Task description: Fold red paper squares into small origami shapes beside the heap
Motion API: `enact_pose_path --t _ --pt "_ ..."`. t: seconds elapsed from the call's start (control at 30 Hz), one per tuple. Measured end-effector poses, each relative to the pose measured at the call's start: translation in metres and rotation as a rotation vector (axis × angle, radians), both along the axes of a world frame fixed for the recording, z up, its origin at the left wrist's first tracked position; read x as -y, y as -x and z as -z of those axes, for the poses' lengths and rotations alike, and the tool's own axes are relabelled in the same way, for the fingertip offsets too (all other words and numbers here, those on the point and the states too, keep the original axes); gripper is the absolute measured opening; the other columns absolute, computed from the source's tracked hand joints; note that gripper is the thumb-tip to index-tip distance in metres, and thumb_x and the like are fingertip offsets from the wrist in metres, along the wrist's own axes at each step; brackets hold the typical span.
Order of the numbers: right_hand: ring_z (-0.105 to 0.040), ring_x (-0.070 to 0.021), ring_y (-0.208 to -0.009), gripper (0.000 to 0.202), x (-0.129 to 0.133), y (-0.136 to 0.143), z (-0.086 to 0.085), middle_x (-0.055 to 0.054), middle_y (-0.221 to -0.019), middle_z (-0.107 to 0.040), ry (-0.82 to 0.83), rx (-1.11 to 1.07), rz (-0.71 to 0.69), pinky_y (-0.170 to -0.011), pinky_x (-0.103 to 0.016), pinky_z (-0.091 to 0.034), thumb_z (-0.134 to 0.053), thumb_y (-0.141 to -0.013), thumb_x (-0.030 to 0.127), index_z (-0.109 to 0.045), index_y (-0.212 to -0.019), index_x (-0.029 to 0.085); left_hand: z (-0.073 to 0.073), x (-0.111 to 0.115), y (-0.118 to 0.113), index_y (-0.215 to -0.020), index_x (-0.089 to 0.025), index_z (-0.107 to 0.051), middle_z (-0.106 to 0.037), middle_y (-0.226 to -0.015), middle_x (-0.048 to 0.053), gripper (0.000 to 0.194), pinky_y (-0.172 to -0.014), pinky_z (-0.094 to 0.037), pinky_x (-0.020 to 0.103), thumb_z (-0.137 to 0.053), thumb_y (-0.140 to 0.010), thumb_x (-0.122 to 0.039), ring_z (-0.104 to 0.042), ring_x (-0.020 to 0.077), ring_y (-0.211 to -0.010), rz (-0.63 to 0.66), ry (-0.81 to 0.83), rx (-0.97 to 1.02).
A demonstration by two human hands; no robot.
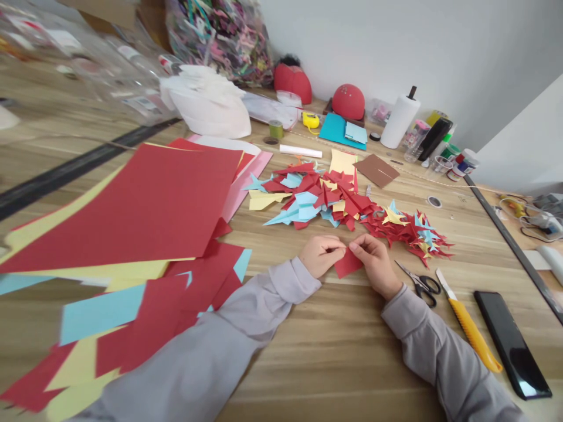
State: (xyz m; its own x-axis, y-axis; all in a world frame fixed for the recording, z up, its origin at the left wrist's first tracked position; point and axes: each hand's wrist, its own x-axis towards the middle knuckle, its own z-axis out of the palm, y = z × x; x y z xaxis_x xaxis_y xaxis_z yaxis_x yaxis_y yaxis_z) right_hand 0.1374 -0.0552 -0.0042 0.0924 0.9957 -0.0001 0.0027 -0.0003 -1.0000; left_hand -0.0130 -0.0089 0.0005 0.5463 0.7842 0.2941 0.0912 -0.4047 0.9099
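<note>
Between both hands is a small piece of red paper (349, 265), held just above the wooden table. My left hand (322, 256) pinches its left upper edge with thumb and fingers. On the other side my right hand (372, 261) grips the upper right corner, thumb on top. Beyond the hands lies a pile of folded paper pieces (308, 196) in red, light blue and yellow. Smaller pointed folded shapes (407, 228) are heaped to its right. Scissors (422, 284) with black handles rest right of my right hand.
A yellow-handled cutter knife (472, 334) and a black phone (512, 343) lie at the right. Large red sheets (145, 205) and loose cut paper (103, 313) cover the left. A paper towel roll (400, 120), yellow tape measure (310, 121) and white bag (206, 105) stand at the back.
</note>
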Motion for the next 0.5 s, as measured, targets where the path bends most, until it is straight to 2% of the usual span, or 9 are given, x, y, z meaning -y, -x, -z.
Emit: enact_pose_path --t 0.2,0.5 --pt "-0.039 -0.0089 -0.050 0.028 -0.0033 -0.0022 -0.0004 0.005 -0.057 -0.051 0.033 -0.162 0.132 -0.050 -0.022 -0.031 -0.072 -0.065 0.041 -0.054 -0.063 0.019 0.0019 0.0012 0.0003 -0.049 -0.015 -0.057 -0.051 -0.049 0.000 0.023 -0.046 -0.039 0.021 -0.050 -0.070 -0.022 -0.048 0.0095 -0.044 -0.034 0.203 0.077" --pt "-0.042 -0.0096 -0.051 0.026 -0.0034 -0.0015 0.0006 0.004 -0.057 -0.054 0.054 -0.202 0.134 -0.051 -0.023 -0.033 -0.073 -0.063 0.039 -0.056 -0.062 0.019 0.0004 0.0017 -0.0002 -0.049 -0.014 -0.060 -0.052 -0.049 0.000 0.019 -0.041 -0.040 0.021 -0.055 -0.064 -0.024 -0.049 0.0094 -0.042 -0.049 0.344 0.165"
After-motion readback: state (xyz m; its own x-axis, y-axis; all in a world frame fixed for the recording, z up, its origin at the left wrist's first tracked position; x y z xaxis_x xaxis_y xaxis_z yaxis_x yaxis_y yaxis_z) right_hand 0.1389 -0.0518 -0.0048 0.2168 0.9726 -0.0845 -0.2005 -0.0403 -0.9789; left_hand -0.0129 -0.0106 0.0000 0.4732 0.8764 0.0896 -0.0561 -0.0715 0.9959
